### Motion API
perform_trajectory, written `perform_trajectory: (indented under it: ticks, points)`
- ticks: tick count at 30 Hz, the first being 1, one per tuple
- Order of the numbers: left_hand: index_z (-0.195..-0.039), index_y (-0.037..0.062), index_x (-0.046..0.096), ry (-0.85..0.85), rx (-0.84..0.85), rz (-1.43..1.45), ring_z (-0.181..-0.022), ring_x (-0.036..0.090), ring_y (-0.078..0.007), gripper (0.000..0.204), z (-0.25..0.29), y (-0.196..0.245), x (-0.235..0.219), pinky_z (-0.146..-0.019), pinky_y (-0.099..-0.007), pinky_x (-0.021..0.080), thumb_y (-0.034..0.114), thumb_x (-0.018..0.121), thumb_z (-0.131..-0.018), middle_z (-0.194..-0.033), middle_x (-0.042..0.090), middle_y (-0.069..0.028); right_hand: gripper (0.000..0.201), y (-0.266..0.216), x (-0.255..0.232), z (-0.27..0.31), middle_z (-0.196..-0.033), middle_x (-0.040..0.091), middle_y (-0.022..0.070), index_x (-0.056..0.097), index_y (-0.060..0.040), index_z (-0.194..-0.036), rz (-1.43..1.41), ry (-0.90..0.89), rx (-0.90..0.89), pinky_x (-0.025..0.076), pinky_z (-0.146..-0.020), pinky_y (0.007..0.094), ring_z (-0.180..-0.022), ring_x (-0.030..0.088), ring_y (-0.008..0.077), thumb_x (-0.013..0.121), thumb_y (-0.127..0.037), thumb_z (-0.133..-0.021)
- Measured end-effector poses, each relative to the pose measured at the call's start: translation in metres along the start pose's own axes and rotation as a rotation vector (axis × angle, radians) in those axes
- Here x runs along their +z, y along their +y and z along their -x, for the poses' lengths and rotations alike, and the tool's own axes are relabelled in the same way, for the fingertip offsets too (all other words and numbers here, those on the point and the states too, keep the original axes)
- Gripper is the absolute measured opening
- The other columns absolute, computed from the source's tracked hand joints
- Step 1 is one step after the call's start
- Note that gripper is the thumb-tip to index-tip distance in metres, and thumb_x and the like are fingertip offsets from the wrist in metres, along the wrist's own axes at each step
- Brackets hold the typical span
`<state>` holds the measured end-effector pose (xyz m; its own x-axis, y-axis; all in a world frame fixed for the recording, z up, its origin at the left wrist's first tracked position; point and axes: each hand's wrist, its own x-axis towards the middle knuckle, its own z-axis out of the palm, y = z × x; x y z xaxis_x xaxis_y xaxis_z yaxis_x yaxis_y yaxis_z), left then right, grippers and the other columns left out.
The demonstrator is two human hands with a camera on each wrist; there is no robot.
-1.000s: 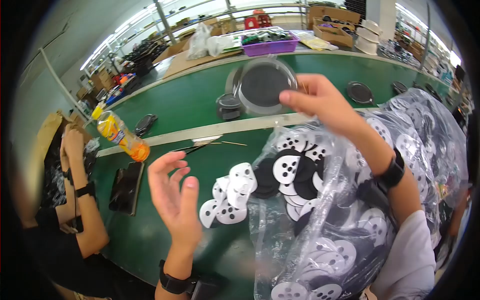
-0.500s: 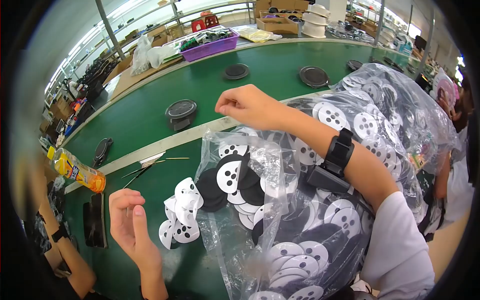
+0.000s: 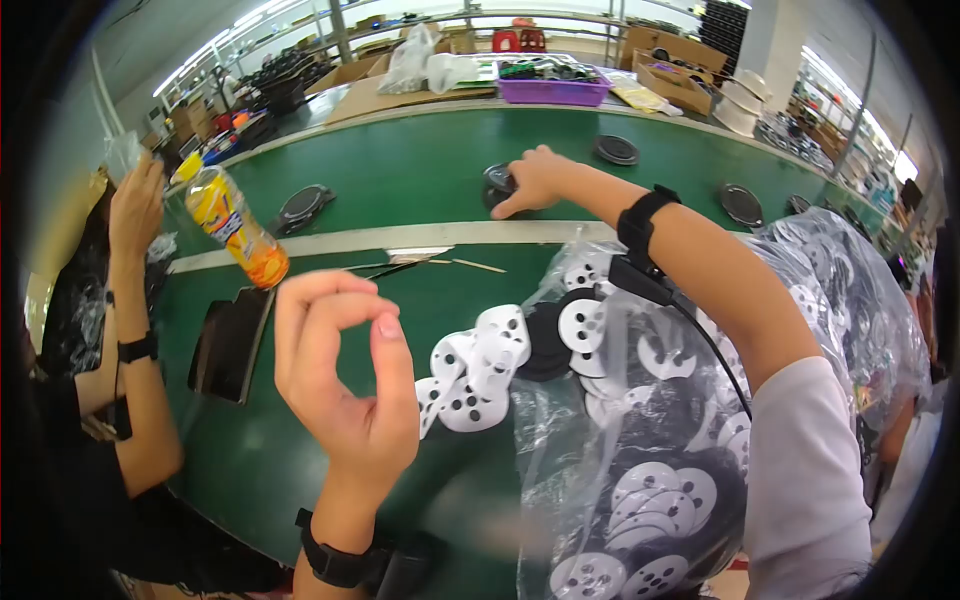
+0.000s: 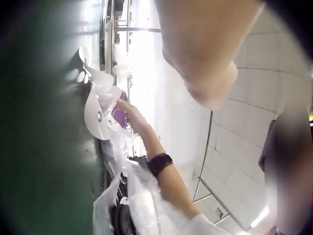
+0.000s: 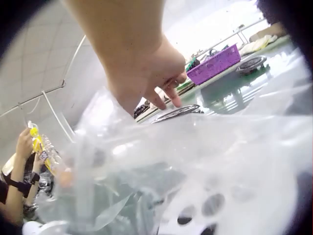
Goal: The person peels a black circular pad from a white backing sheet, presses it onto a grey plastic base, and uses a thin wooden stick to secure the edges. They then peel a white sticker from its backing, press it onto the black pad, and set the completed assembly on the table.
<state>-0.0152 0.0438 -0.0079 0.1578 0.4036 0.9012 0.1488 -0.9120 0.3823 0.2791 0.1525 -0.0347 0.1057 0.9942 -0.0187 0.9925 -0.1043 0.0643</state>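
The right hand rests its fingers on the round black part at upper centre; it looks light, stiff, best taken by its rim. The left hand is raised, loosely curled, empty.

right hand covers most of black disc, grip unclear | bag cut by head view's lower edge, lower discs hidden | left wrist view: left hand blurred, cropped at top | bag blurs right wrist view
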Motion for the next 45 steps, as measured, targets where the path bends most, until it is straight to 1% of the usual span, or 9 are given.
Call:
perform_trajectory:
  ticks: [10, 19, 21, 29, 33, 37, 39, 41, 45]
  points:
    - [-0.073, 0.0008, 0.052, 0.060, 0.153, 0.026, -0.072, 0.050, -0.0217, 0.007, -0.005, 0.001, -0.008, -0.066, -0.0282, 0.040, -0.005, 0.053, -0.069, -0.079, 0.051, -0.0113, 0.034, 0.018, 0.012, 0.006, -0.088, 0.063, 0.0153, 0.062, -0.0010, -0.087, 0.372, 0.150, -0.018, 0.050, -0.074, 0.0381, -0.089, 0.058, 0.0310, 0.061, -0.025, -0.063]
    - [-0.070, 0.0023, 0.054, -0.008, 0.175, 0.256, -0.056, 0.050, -0.0196, 0.015, 0.017, 0.026, 0.015, -0.049, -0.0276, 0.042, -0.002, 0.060, -0.057, -0.076, 0.051, -0.0085, 0.025, 0.045, 0.005, 0.008, -0.082, 0.062, 0.0181, 0.058, -0.0001, -0.082, 0.201, 0.347, 0.074, 0.049, -0.070, 0.0384, -0.079, 0.061, 0.0317, 0.058, -0.023, -0.071]
    - [-0.068, 0.0024, 0.053, -0.048, 0.192, 0.322, -0.058, 0.051, -0.0197, 0.013, 0.023, 0.038, 0.018, -0.048, -0.0287, 0.042, 0.001, 0.061, -0.058, -0.077, 0.050, -0.0090, 0.030, 0.038, -0.013, 0.007, -0.080, 0.062, 0.0146, 0.061, 0.0002, -0.087, -0.181, 0.423, -0.053, 0.049, -0.067, 0.0344, -0.074, 0.061, 0.0249, 0.060, -0.027, -0.072]
    - [-0.070, 0.0004, 0.053, -0.131, 0.293, 0.468, -0.066, 0.052, -0.0227, 0.019, 0.059, 0.073, 0.035, -0.053, -0.0294, 0.043, 0.007, 0.063, -0.055, -0.086, 0.051, -0.0111, 0.037, -0.161, -0.075, 0.073, -0.080, 0.061, 0.0025, 0.063, 0.0006, -0.089, -0.945, -0.467, -0.509, 0.045, -0.063, 0.0297, -0.070, 0.054, 0.0107, 0.063, -0.033, -0.075]
    - [-0.070, -0.0007, 0.053, -0.144, 0.239, 0.500, -0.065, 0.052, -0.0232, 0.022, 0.055, 0.065, 0.033, -0.051, -0.0293, 0.043, 0.008, 0.061, -0.052, -0.087, 0.051, -0.0123, 0.054, -0.210, -0.045, 0.062, -0.092, 0.064, 0.0133, 0.061, 0.0031, -0.099, -0.219, -0.348, -0.714, 0.048, -0.075, 0.0320, -0.085, 0.061, 0.0223, 0.068, -0.043, -0.072]
    - [-0.070, -0.0003, 0.053, -0.090, 0.261, 0.447, -0.062, 0.051, -0.0221, 0.021, 0.054, 0.065, 0.029, -0.049, -0.0284, 0.041, 0.008, 0.060, -0.052, -0.085, 0.051, -0.0119, 0.056, -0.207, -0.052, 0.017, -0.091, 0.063, 0.0155, 0.060, 0.0006, -0.101, -0.273, -0.163, -0.742, 0.047, -0.078, 0.0341, -0.085, 0.060, 0.0284, 0.071, -0.044, -0.069]
    - [-0.068, 0.0003, 0.054, -0.022, 0.350, 0.419, -0.062, 0.050, -0.0208, 0.017, 0.054, 0.065, 0.027, -0.048, -0.0277, 0.040, 0.008, 0.059, -0.054, -0.083, 0.051, -0.0114, 0.057, -0.200, -0.058, -0.031, -0.095, 0.061, 0.0167, 0.061, -0.0015, -0.100, -0.353, -0.121, -0.689, 0.045, -0.081, 0.0352, -0.091, 0.057, 0.0293, 0.072, -0.045, -0.065]
    - [-0.067, 0.0005, 0.054, -0.012, 0.377, 0.420, -0.062, 0.049, -0.0201, 0.015, 0.056, 0.066, 0.023, -0.046, -0.0270, 0.038, 0.009, 0.059, -0.057, -0.082, 0.052, -0.0111, 0.059, -0.188, -0.045, -0.074, -0.101, 0.058, 0.0177, 0.062, -0.0034, -0.101, 0.040, 0.283, -0.650, 0.042, -0.086, 0.0361, -0.099, 0.051, 0.0301, 0.070, -0.049, -0.065]
    - [-0.071, -0.0033, 0.054, 0.047, 0.408, 0.502, -0.071, 0.049, -0.0252, 0.034, 0.055, 0.055, 0.022, -0.052, -0.0311, 0.039, 0.024, 0.052, -0.051, -0.089, 0.052, -0.0155, 0.068, -0.184, -0.020, -0.128, -0.110, 0.056, 0.0162, 0.062, -0.0029, -0.102, 0.193, 0.153, -0.329, 0.040, -0.091, 0.0397, -0.109, 0.044, 0.0310, 0.060, -0.061, -0.067]
